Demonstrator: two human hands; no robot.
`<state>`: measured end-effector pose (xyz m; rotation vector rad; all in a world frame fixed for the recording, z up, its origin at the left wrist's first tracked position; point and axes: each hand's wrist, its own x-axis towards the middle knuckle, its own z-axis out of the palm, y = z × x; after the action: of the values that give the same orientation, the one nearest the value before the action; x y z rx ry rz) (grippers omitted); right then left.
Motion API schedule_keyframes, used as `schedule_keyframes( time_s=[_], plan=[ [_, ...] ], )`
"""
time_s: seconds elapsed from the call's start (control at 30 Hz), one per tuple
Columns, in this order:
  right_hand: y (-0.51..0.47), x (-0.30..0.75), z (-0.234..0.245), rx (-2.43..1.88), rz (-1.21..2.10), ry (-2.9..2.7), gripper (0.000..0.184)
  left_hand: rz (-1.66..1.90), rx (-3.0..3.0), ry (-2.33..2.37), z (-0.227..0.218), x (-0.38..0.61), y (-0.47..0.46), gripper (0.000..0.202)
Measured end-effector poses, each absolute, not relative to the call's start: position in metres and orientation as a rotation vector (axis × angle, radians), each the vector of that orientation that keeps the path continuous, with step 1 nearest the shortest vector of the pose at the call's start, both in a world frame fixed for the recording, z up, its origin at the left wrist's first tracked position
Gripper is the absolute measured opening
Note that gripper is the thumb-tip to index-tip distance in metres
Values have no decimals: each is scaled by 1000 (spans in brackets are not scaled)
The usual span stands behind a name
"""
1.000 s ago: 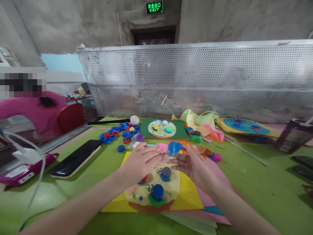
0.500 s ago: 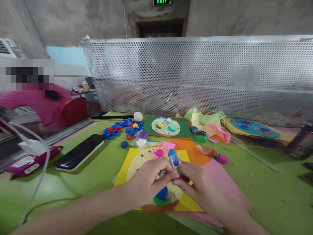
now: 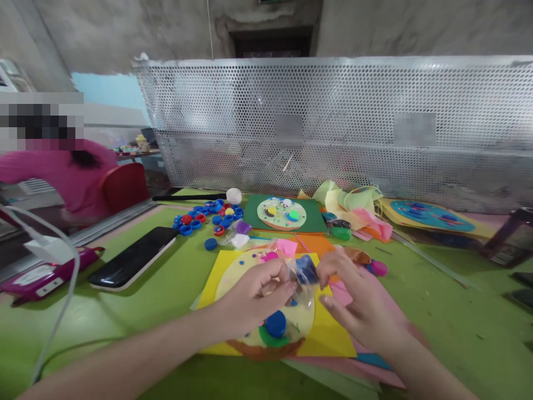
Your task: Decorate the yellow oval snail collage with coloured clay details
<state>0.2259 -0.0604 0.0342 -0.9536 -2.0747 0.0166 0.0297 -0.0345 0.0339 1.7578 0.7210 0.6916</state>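
Observation:
My left hand (image 3: 254, 297) and my right hand (image 3: 353, 294) meet above a yellow sheet (image 3: 328, 341) that carries a pale craft disc (image 3: 239, 272) with a blue bottle cap (image 3: 276, 323) on a green shape. Between the fingertips of both hands is a small clear plastic bag with blue clay (image 3: 305, 270) inside. The left fingers pinch the bag's left side. Thumb and forefinger of the right hand pinch its right side. Both hands hover just over the disc.
A black phone (image 3: 133, 258) lies at the left, near a pink device (image 3: 39, 278) with a white cable. Several blue and red caps (image 3: 208, 218), a green craft card (image 3: 284, 215), crumpled coloured paper (image 3: 353, 208) and a perforated metal screen (image 3: 333, 122) stand behind. A person in pink (image 3: 62, 175) sits at far left.
Both hands drew back from the far edge of the sheet toward me and lifted the small bag of blue clay; they now pull it between them. The camera tilted down slightly.

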Motion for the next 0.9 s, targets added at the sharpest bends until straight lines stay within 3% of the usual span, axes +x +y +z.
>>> schedule_keyframes(
  time_s=[0.13,0.3,0.4,0.57,0.73,0.8,0.9],
  plan=[
    [-56,227,30,-993,-18,-2160,54,658,1746,691,35,28,-33,18],
    [-51,229,29,-1116,80,-2221,28,681,1939,895,36,29,-23,14],
    [-52,228,29,-1264,143,-2124,26,916,2079,1053,33,29,-17,10],
    [-52,221,23,-1383,361,-2022,39,1286,2169,949,27,28,-20,28],
    [-54,221,22,-1409,449,-2010,49,1163,2116,948,28,28,-22,75],
    [-54,225,24,-1339,475,-2056,53,1109,2083,995,31,27,-20,81],
    [-54,231,28,-1221,542,-2025,45,1083,2055,1041,37,24,-14,82]
  ],
)
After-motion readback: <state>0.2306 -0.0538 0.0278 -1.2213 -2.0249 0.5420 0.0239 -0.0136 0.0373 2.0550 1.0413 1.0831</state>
